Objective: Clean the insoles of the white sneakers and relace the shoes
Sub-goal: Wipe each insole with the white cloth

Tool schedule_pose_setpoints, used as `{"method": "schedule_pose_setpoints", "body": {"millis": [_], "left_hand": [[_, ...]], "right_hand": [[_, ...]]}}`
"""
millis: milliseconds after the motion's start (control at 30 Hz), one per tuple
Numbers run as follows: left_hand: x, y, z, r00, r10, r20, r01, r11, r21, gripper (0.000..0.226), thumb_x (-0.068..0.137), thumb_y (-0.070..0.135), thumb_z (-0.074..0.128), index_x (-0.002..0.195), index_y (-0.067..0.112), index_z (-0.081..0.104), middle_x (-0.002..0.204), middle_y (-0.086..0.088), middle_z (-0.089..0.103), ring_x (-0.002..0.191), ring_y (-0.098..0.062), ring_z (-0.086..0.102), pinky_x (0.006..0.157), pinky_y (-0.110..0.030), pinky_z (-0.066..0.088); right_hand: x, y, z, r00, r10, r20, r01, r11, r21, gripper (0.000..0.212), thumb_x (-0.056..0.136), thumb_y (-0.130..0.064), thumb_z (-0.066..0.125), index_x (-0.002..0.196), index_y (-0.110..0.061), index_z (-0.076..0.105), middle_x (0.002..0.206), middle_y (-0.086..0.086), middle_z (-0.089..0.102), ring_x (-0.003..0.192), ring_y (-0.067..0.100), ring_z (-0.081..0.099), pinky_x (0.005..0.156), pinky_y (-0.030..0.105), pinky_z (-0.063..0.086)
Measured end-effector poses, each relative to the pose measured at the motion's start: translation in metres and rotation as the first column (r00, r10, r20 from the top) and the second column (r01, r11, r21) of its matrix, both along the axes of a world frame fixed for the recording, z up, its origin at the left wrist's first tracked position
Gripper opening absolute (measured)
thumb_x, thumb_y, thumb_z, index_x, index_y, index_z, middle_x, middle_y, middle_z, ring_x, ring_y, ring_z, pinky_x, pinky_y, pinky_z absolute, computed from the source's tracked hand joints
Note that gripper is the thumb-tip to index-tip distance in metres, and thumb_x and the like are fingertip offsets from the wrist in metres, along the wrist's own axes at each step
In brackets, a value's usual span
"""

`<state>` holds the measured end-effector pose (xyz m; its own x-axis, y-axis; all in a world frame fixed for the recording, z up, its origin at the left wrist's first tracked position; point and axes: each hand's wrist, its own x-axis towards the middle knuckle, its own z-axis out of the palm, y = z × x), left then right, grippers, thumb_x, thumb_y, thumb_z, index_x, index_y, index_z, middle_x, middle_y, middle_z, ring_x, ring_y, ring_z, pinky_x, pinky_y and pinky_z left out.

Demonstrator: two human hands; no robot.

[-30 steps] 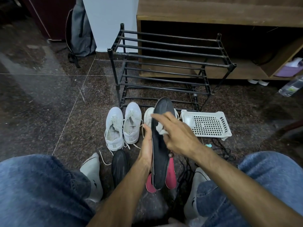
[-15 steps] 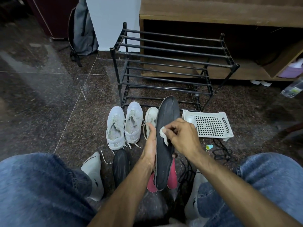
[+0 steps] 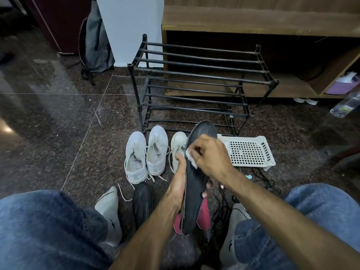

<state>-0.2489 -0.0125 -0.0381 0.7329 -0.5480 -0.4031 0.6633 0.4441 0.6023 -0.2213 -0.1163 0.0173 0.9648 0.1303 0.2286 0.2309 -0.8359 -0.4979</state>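
Note:
A long dark insole (image 3: 194, 188) stands upright between my knees, gripped round its middle by my left hand (image 3: 178, 180). My right hand (image 3: 209, 154) pinches a small white wipe (image 3: 191, 159) against the insole's upper half. Two white sneakers (image 3: 146, 154) sit side by side on the floor beyond, laces loose. A third white sneaker (image 3: 178, 147) shows partly behind my left hand. A second dark insole (image 3: 142, 203) lies on the floor near my left foot. Pink insoles (image 3: 203, 217) lie under the held one.
A black metal shoe rack (image 3: 194, 84) stands behind the sneakers, before a wooden shelf unit (image 3: 253, 22). A white perforated tray (image 3: 249, 152) lies at the right. Black laces (image 3: 261, 176) tangle on the floor near my right leg. A grey backpack (image 3: 95, 41) leans at back left.
My right hand has closed onto the white wipe and slid with it along the insole's upper half. The left hand keeps its hold on the insole.

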Motion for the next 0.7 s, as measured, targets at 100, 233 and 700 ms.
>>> {"method": "schedule_pose_setpoints", "body": {"millis": [100, 233, 700], "left_hand": [[0.000, 0.000, -0.003, 0.999, 0.038, -0.020, -0.037, 0.997, 0.061, 0.095, 0.074, 0.083, 0.028, 0.097, -0.003, 0.061, 0.067, -0.020, 0.061, 0.050, -0.031, 0.058, 0.042, -0.029, 0.047], [0.000, -0.007, -0.002, 0.999, -0.019, -0.026, 0.018, 1.000, -0.023, 0.098, 0.071, 0.088, 0.025, 0.087, 0.003, 0.069, 0.067, -0.018, 0.058, 0.051, -0.027, 0.051, 0.044, -0.025, 0.043], [0.000, -0.005, -0.008, 0.998, -0.060, -0.034, 0.059, 0.998, -0.038, 0.099, 0.067, 0.089, 0.025, 0.092, 0.005, 0.069, 0.074, -0.018, 0.058, 0.052, -0.026, 0.053, 0.046, -0.025, 0.044]], "right_hand": [[-0.024, 0.002, -0.004, 0.996, 0.087, -0.036, -0.087, 0.996, -0.015, 0.011, 0.088, -0.020, 0.063, 0.085, -0.016, 0.073, 0.083, -0.002, 0.062, 0.073, 0.018, 0.060, 0.068, 0.039, 0.052], [0.000, -0.009, -0.001, 1.000, -0.013, 0.004, 0.013, 0.994, -0.107, 0.016, 0.092, -0.022, 0.057, 0.090, -0.014, 0.071, 0.092, 0.003, 0.062, 0.083, 0.026, 0.061, 0.071, 0.039, 0.050], [0.004, -0.017, -0.007, 1.000, -0.011, 0.028, 0.016, 0.984, -0.179, 0.018, 0.093, -0.020, 0.055, 0.084, -0.010, 0.067, 0.088, 0.005, 0.059, 0.073, 0.030, 0.061, 0.065, 0.041, 0.051]]}}
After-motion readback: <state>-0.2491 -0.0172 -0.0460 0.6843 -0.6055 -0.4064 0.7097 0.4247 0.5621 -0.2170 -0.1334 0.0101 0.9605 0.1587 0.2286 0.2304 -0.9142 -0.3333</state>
